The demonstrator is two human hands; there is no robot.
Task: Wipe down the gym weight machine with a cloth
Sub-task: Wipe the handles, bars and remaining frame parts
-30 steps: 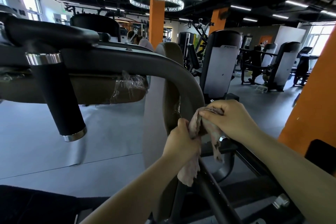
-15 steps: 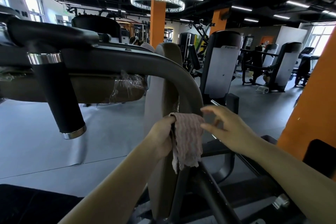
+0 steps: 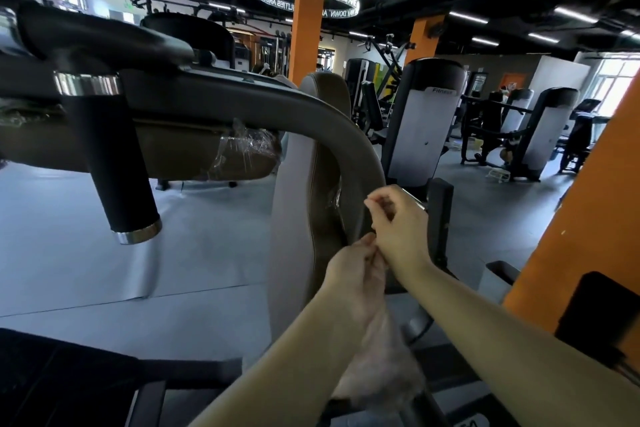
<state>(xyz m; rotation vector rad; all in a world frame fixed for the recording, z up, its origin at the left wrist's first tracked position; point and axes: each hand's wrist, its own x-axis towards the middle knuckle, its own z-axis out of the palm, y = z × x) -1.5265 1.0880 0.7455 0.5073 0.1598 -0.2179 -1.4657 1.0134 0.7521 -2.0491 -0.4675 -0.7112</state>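
The weight machine's grey curved arm [image 3: 349, 139] bends down in front of me, with a tan back pad [image 3: 311, 184] behind it. My left hand [image 3: 356, 274] grips the pale pinkish cloth [image 3: 381, 360], which hangs blurred below my wrist, just under the arm's lower bend. My right hand [image 3: 398, 225] is just above the left one, beside the curved arm. Its fingers are curled and nothing shows in them.
A black handle with a chrome end [image 3: 121, 177] hangs down at the left, under a plastic-wrapped pad [image 3: 242, 152]. An orange pillar [image 3: 588, 218] stands close on the right. Other machines [image 3: 426, 121] fill the grey floor beyond.
My left hand has dropped lower along the arm with the cloth, which now hangs under my wrist. My right hand, spread open a moment ago, has curled its fingers and moved closer to the left.
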